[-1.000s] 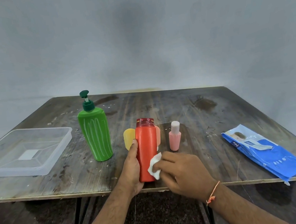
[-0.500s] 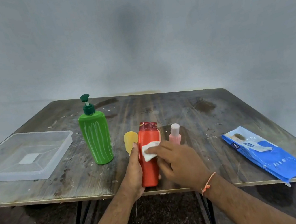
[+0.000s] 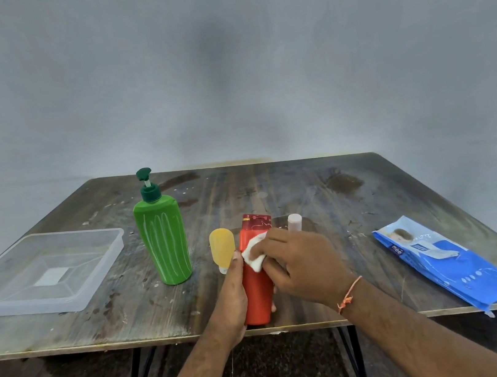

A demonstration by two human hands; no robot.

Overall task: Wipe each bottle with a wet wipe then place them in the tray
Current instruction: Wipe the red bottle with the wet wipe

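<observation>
My left hand [image 3: 232,300] grips a red-orange bottle [image 3: 258,293] near the table's front edge, holding it upright. My right hand [image 3: 300,264] pinches a white wet wipe [image 3: 254,253] and presses it against the bottle's upper front, just below the red cap. A tall green pump bottle [image 3: 162,236] stands to the left. A small yellow bottle [image 3: 222,249] stands upside down on its cap right behind my left thumb. A small pink bottle [image 3: 294,222] shows only its white cap above my right hand. The clear plastic tray [image 3: 99,275] sits at the far left with nothing in it.
A blue pack of wet wipes [image 3: 441,259] lies on the right side of the worn wooden table [image 3: 305,186], reaching close to the front edge. A grey wall stands behind the table. Dark floor and black table legs show below.
My right hand has slid the wipe up the red-orange bottle, from its lower side to the part under the cap. The left hand keeps its grip.
</observation>
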